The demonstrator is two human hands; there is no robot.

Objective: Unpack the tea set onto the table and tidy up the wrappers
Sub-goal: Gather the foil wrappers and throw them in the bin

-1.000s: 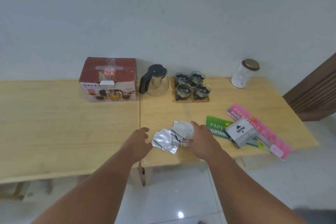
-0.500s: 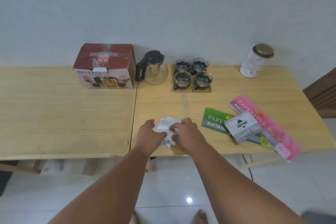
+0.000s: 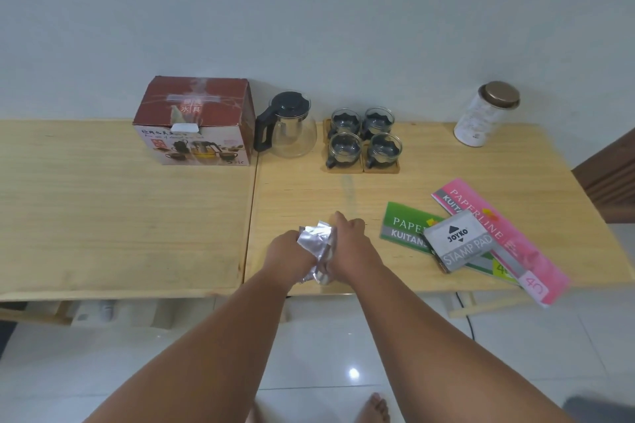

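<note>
A bunch of silvery wrappers (image 3: 315, 244) is squeezed between my left hand (image 3: 287, 256) and my right hand (image 3: 350, 245), just above the near edge of the wooden table (image 3: 343, 196). At the back of the table stand the glass teapot (image 3: 287, 125) with a black lid and handle and several glass cups (image 3: 363, 139) on wooden coasters. The red tea set box (image 3: 194, 122) stands shut to the left of the teapot.
A lidded white jar (image 3: 484, 115) stands at the back right. A green receipt book (image 3: 405, 232), a pink receipt book (image 3: 498, 233) and a grey stamp pad box (image 3: 458, 245) lie to the right of my hands. A second table (image 3: 120, 209) adjoins on the left.
The wrappers lay spread on the table; my hands closed in from both sides, gathered them into a bunch and lifted it slightly toward me.
</note>
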